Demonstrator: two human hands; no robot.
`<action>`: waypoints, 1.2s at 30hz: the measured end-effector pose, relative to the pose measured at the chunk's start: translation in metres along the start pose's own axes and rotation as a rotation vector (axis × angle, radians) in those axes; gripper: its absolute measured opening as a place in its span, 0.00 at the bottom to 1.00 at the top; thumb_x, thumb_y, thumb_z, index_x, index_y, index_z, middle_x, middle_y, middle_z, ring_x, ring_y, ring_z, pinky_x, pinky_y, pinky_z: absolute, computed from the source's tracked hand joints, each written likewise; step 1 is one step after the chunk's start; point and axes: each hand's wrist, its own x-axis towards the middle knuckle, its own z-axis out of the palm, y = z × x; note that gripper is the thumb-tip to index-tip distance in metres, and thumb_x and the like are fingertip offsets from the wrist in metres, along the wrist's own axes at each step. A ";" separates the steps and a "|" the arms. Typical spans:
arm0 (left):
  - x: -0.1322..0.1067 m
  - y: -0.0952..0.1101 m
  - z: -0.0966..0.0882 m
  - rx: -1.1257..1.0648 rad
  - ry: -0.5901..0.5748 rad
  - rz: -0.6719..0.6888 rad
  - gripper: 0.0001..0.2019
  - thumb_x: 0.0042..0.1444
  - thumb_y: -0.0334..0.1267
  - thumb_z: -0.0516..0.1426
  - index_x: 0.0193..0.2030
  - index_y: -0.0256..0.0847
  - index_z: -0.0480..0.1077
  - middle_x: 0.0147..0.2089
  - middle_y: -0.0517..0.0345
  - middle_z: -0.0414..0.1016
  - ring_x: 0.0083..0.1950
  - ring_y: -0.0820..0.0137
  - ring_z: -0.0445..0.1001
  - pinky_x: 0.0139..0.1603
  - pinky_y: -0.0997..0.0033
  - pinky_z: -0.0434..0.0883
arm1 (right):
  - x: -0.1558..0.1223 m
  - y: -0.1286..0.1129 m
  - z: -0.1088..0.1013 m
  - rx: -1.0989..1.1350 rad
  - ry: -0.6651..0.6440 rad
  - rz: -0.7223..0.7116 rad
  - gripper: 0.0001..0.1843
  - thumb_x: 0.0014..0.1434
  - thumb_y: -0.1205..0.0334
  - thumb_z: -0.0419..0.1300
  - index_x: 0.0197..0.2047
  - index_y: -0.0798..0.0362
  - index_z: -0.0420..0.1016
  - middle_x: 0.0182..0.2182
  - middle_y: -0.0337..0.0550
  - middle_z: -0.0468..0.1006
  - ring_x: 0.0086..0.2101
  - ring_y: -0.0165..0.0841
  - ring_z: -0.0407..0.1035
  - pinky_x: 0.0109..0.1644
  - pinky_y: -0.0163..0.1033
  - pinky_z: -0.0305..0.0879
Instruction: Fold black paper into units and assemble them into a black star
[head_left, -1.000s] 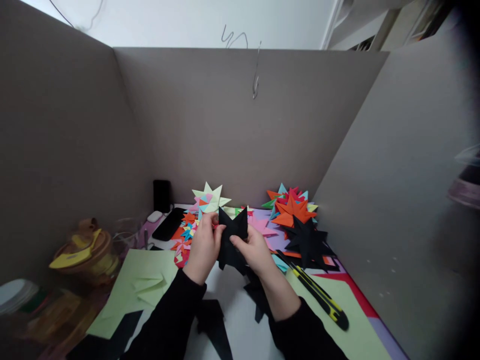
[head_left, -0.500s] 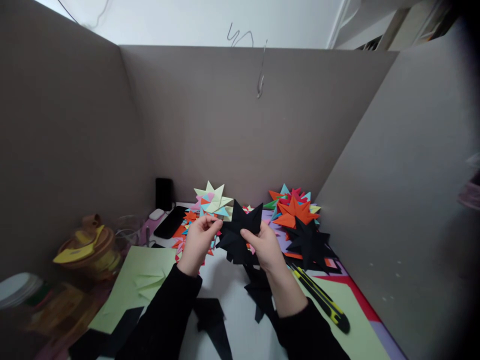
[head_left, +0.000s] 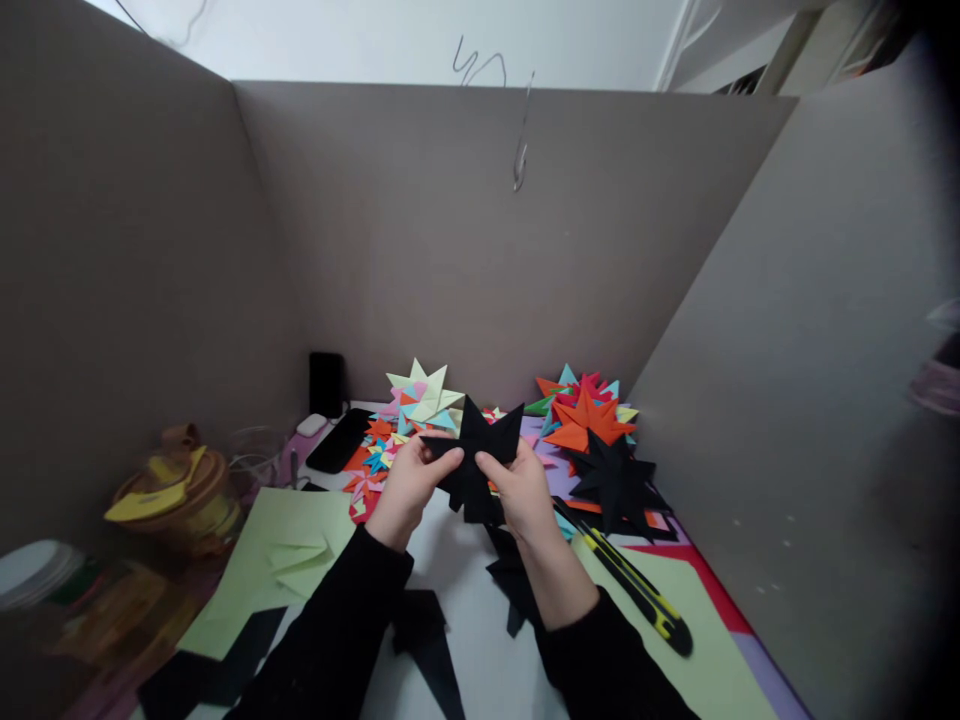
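Between both hands, raised above the white table, is a black folded-paper star (head_left: 480, 440) with several points. My left hand (head_left: 416, 478) grips its left side, thumb pressed on the front. On its right side my right hand (head_left: 519, 485) pinches it, the thumb close to the other thumb near the star's middle. The fingers behind the paper are hidden. Below the hands lie more folded black paper pieces, one (head_left: 421, 630) by my left sleeve and another (head_left: 514, 575) under my right wrist.
A finished black star (head_left: 615, 482) and an orange star (head_left: 589, 420) lie at the right, near a yellow-black utility knife (head_left: 637, 585). Pale green paper (head_left: 262, 560), a phone (head_left: 341, 440) and a lidded basket-like container (head_left: 176, 490) are at the left. Grey partitions (head_left: 450, 240) enclose the table.
My left hand has shifted right and its thumb now presses on the black star's front, where it was pinching the left tip before. The left point now shows stretched sideways.
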 end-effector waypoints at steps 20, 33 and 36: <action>-0.001 0.004 -0.006 0.138 0.027 0.053 0.17 0.40 0.36 0.67 0.36 0.38 0.66 0.27 0.63 0.72 0.28 0.72 0.72 0.27 0.76 0.68 | 0.000 -0.005 -0.014 -0.182 -0.109 0.193 0.16 0.42 0.55 0.69 0.32 0.58 0.78 0.23 0.42 0.78 0.25 0.35 0.70 0.30 0.39 0.67; -0.002 0.008 -0.010 -0.071 -0.135 -0.081 0.24 0.41 0.37 0.68 0.44 0.39 0.66 0.33 0.58 0.76 0.29 0.72 0.74 0.30 0.74 0.70 | 0.002 -0.013 -0.018 -0.304 -0.169 0.113 0.15 0.45 0.58 0.67 0.35 0.58 0.79 0.27 0.43 0.79 0.27 0.36 0.72 0.31 0.39 0.68; -0.001 0.016 -0.022 -0.022 -0.172 -0.005 0.23 0.43 0.38 0.66 0.47 0.40 0.67 0.44 0.50 0.77 0.43 0.67 0.75 0.39 0.72 0.71 | 0.003 -0.019 -0.022 -0.382 -0.167 0.081 0.13 0.45 0.61 0.66 0.36 0.57 0.79 0.30 0.43 0.80 0.31 0.38 0.73 0.35 0.40 0.69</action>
